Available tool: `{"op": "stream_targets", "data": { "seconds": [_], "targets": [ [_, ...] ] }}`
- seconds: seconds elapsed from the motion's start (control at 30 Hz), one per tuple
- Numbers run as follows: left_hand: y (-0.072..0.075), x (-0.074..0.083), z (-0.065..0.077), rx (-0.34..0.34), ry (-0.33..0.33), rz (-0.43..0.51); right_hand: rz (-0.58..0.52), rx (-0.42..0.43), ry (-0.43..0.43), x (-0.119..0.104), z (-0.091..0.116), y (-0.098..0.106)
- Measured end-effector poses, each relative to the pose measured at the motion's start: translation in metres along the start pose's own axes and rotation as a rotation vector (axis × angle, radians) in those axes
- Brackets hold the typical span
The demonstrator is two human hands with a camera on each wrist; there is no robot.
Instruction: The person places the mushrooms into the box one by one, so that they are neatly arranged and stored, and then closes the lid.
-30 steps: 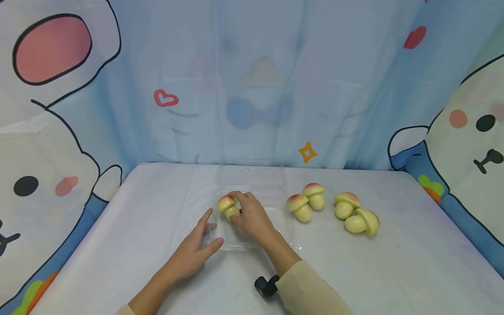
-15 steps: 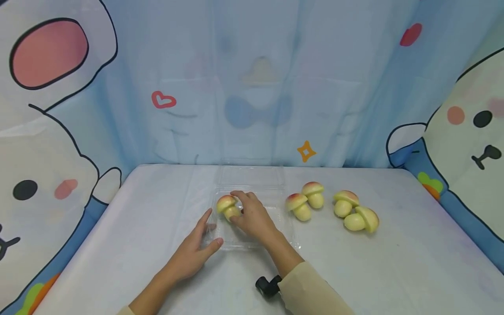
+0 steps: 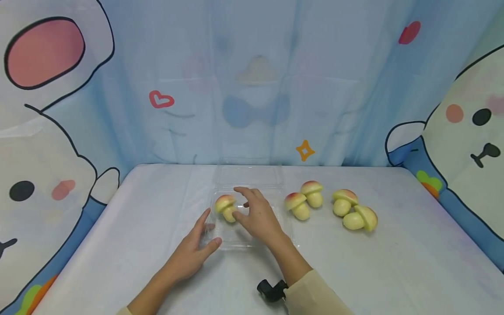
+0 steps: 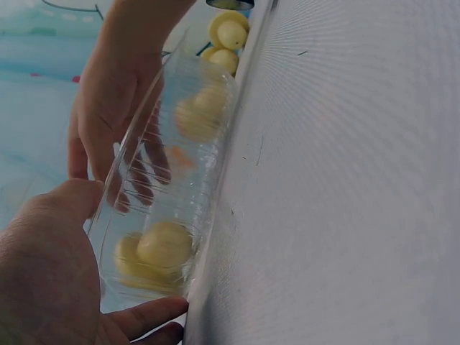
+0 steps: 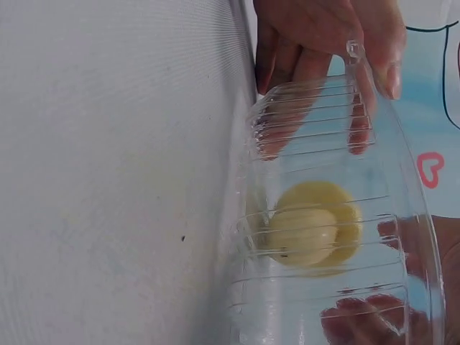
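Mushrooms (image 3: 226, 207), five; clear box (image 3: 238, 238), one

I am in a small, cloth-screened tabletop corner: white cloth (image 3: 401, 271) before me, a blue printed curtain (image 3: 244, 39) at twelve o'clock, one cartoon rabbit-like figure (image 3: 43, 162) at ten, a similar figure (image 3: 464, 135) at two. Home or studio, I cannot tell.

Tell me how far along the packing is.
Done, it seems: one mushroom-shaped piece lies in the open clear container. In hand: no piece looks gripped; the right hand is beside that piece, the left hand at the container's side. Remaining, probably: four pieces on the table.
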State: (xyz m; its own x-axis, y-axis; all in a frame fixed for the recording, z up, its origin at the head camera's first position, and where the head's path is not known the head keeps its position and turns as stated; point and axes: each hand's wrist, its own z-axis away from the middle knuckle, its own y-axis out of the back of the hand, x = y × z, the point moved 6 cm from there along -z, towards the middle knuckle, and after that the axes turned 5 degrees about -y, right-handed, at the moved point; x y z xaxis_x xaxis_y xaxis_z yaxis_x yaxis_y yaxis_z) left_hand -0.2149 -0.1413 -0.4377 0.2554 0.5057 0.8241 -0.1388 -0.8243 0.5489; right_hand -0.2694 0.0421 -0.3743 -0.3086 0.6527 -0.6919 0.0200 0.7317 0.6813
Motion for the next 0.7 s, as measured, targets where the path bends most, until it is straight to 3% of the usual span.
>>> {"op": "stream_targets", "data": {
  "seconds": [0.7],
  "targets": [
    [0.000,0.000,0.000,0.005,0.009,-0.002,0.075,0.140,-0.010,-0.002,0.013,0.037]
  ]
}}
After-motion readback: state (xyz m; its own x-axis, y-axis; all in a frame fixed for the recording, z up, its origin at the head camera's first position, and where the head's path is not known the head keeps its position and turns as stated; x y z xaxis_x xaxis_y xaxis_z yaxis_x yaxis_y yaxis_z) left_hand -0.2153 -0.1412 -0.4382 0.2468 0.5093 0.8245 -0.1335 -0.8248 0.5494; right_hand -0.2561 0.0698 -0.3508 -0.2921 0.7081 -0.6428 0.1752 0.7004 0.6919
